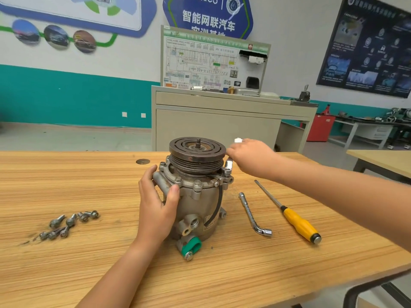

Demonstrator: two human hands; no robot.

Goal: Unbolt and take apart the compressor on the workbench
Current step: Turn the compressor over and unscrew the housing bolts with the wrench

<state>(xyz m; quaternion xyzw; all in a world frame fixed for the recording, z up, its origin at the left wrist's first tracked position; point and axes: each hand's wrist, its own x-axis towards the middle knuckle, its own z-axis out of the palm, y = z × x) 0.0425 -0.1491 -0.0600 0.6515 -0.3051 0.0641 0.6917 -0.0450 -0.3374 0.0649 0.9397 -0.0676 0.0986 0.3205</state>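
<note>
The grey compressor [200, 203] stands upright on the wooden workbench [89, 252], its dark grooved pulley [197, 153] on top and a green cap [191, 246] low at the front. My left hand [156, 203] grips the housing's left side, thumb across the flange. My right hand [249, 155] is behind the pulley's right edge, holding a silver socket wrench [229, 164] whose socket sits on a flange bolt; the handle's end shows above my fingers. Several removed bolts [71, 223] lie in a loose pile on the left.
An L-shaped socket wrench [253, 214] and a yellow-handled screwdriver [295, 221] lie right of the compressor. A grey training cabinet [222, 116] with a wiring diagram board stands behind the bench. Another table edge [382, 161] is at the right.
</note>
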